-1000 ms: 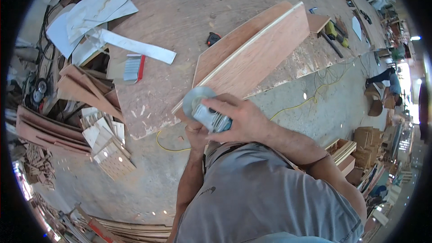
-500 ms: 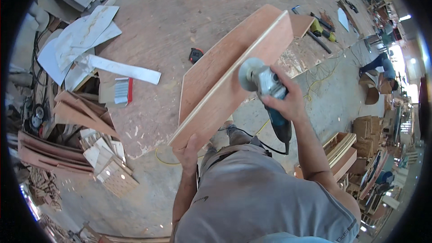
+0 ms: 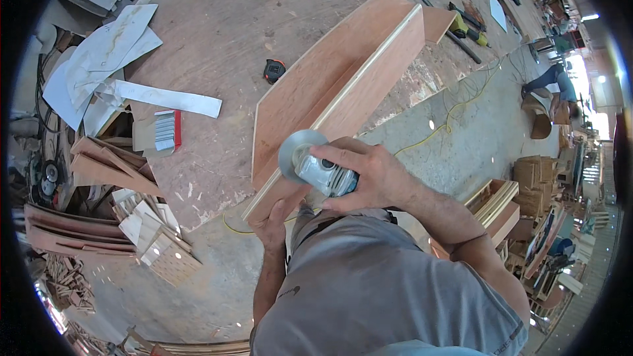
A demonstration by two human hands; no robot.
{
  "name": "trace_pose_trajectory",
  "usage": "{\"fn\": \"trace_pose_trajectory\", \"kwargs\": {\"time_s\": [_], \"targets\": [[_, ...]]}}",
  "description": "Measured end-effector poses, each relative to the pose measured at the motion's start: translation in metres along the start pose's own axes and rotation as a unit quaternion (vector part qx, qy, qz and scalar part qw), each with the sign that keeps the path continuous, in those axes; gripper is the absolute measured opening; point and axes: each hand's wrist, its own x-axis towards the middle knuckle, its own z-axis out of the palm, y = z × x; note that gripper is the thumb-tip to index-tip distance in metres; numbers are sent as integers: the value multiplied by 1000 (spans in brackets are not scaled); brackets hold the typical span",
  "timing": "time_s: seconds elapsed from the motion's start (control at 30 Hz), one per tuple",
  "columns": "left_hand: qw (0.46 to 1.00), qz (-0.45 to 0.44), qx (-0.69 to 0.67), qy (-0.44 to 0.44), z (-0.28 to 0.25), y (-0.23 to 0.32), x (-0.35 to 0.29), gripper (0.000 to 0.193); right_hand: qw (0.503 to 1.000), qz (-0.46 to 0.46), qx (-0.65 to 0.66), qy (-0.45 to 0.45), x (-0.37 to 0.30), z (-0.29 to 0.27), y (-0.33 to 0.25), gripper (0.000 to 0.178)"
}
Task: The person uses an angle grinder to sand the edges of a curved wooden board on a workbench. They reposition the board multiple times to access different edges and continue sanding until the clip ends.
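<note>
My right hand (image 3: pixel 376 175) is wrapped round the head of an angle grinder (image 3: pixel 324 173), whose pale round disc (image 3: pixel 297 151) lies against the near end of a plywood panel's edge. That plywood panel (image 3: pixel 379 74) stands on its long side, tilted, along the front of the table. Low on its near end, my left hand (image 3: pixel 269 225) grips the panel with the thumb on the face towards me; the other fingers are partly hidden. Behind it lies a second plywood board (image 3: pixel 316 59), flat on the table. The grinder's body is mostly hidden under my right hand.
On the wooden table (image 3: pixel 217 46) are a tape measure (image 3: pixel 274 71), a red box of grey strips (image 3: pixel 168 130), white sheets (image 3: pixel 105 56) and a green-and-black power tool (image 3: pixel 468 26). Wood offcuts (image 3: pixel 158 240) lie left; a yellow cable (image 3: pixel 448 130) crosses the floor. Another person (image 3: pixel 554 86) is far right.
My right hand has brought the grinder down and left along the panel's edge, from about its middle to its near end. My left hand keeps its grip there. The view has shifted slightly.
</note>
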Motion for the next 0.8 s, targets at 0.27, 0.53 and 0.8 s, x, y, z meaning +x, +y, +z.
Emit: {"fn": "trace_pose_trajectory", "kwargs": {"time_s": [0.27, 0.53, 0.8], "targets": [[998, -22, 58, 27, -3, -3, -6, 27, 994, 52, 19, 99, -2, -72, 62, 75], [997, -27, 66, 41, -8, -21, -20, 21, 958, 233, 67, 154, -9, -128, 70, 77], [993, -108, 50, 20, -17, -30, -28, 27, 999, 40, 21, -27, -9, -52, 19, 79]]}}
